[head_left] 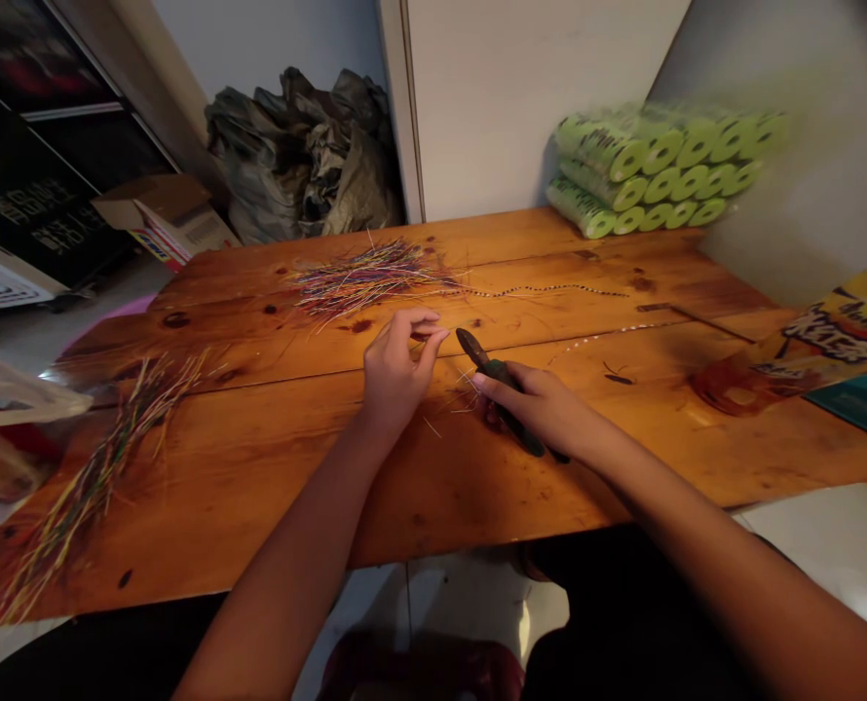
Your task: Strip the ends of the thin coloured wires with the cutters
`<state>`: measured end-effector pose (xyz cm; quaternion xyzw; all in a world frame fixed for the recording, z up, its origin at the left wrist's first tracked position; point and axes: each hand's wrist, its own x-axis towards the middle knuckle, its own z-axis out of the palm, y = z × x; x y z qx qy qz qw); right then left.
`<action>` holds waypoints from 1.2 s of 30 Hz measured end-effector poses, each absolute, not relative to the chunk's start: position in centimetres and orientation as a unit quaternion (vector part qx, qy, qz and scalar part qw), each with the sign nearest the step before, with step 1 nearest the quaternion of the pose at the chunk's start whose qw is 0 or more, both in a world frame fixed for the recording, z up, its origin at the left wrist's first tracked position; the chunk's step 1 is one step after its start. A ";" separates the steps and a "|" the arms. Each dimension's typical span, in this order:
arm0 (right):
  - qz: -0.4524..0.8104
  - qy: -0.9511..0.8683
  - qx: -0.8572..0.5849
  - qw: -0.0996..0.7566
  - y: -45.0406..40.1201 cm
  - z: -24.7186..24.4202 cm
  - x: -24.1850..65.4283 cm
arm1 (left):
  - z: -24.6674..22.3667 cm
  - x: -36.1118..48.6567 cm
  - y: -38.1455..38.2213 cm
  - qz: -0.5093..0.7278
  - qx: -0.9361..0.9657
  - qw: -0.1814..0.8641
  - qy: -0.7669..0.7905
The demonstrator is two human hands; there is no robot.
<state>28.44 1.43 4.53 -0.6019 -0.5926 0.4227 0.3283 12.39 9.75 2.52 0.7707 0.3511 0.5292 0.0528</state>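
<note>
My right hand (532, 399) is wrapped round dark-handled pliers (471, 346), whose jaws point up and left. Across a small gap, my left hand (400, 360) holds thumb and forefinger together in a pinch; whatever is between them is too small to make out. Thin wire offcuts (465, 391) lie on the wooden table (419, 497) between and below the hands. Beyond my left hand rests a loose bundle of many-coloured thin wires (375, 277). A second wire bundle (104, 467) spreads along the table's left side.
A dark-and-light twisted strand (550, 290) and a pale strand (609, 333) lie to the right. An orange-labelled bottle (791, 350) is at the right edge. Wrapped green rolls (653, 175) are stacked at the back. Dark bags (302, 156) and a cardboard box (163, 214) stand behind the table.
</note>
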 end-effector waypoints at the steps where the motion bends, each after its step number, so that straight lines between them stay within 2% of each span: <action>1: 0.420 -0.593 -0.603 0.329 1.5 4.5 28.5 | 2.5 12.4 9.8 0.533 0.772 0.050 0.344; 14: 0.426 -0.565 -0.602 0.369 2.0 4.7 28.5 | 2.2 12.7 9.6 0.538 0.783 0.057 0.308; 18: 0.386 -0.557 -0.627 0.384 2.3 5.5 29.6 | 2.5 12.6 9.6 0.546 0.769 0.057 0.327; 23: 0.357 -0.566 -0.645 0.369 2.2 6.0 31.1 | 3.1 12.5 9.3 0.533 0.785 0.029 0.314; 27: 0.391 -0.557 -0.639 0.358 2.0 6.1 31.8 | 3.2 12.6 9.2 0.528 0.790 0.025 0.311; 36: 0.478 -0.372 -0.622 0.497 1.8 6.4 34.9 | 3.1 12.5 9.5 0.555 0.761 0.043 0.333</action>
